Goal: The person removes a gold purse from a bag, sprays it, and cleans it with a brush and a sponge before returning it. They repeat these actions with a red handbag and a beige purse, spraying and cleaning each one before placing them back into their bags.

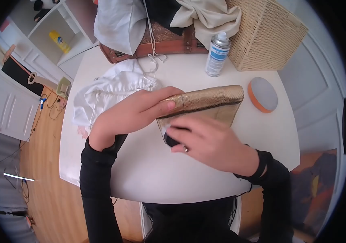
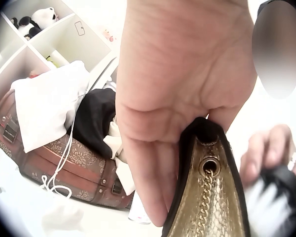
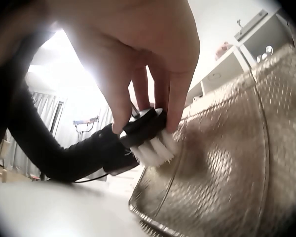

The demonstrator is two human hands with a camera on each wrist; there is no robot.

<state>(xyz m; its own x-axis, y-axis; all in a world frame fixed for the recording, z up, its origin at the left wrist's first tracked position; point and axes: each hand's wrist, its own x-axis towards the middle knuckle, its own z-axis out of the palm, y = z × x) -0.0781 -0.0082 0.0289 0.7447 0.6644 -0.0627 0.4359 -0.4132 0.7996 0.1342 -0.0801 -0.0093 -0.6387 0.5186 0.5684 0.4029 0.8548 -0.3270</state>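
Note:
A gold, snakeskin-textured clutch bag (image 1: 211, 97) with dark edging is held above the white table, tilted. My left hand (image 1: 129, 110) grips it by the upper left end, thumb on the near face. In the left wrist view, a gold chain (image 2: 205, 200) runs from an eyelet in the bag's side. My right hand (image 1: 215, 145), with a ring on one finger, pinches a small black-backed brush (image 3: 144, 124) from above. Its white bristles (image 3: 155, 152) are right at the bag's lower face in the right wrist view. The right hand is blurred in the head view.
A spray can (image 1: 217, 56) stands behind the bag, and a round orange-rimmed grey pad (image 1: 263, 95) lies to the right. White drawstring cloth (image 1: 108, 91) is at left. A brown case (image 1: 169, 46) topped with cloths and a wicker basket (image 1: 266, 36) line the back.

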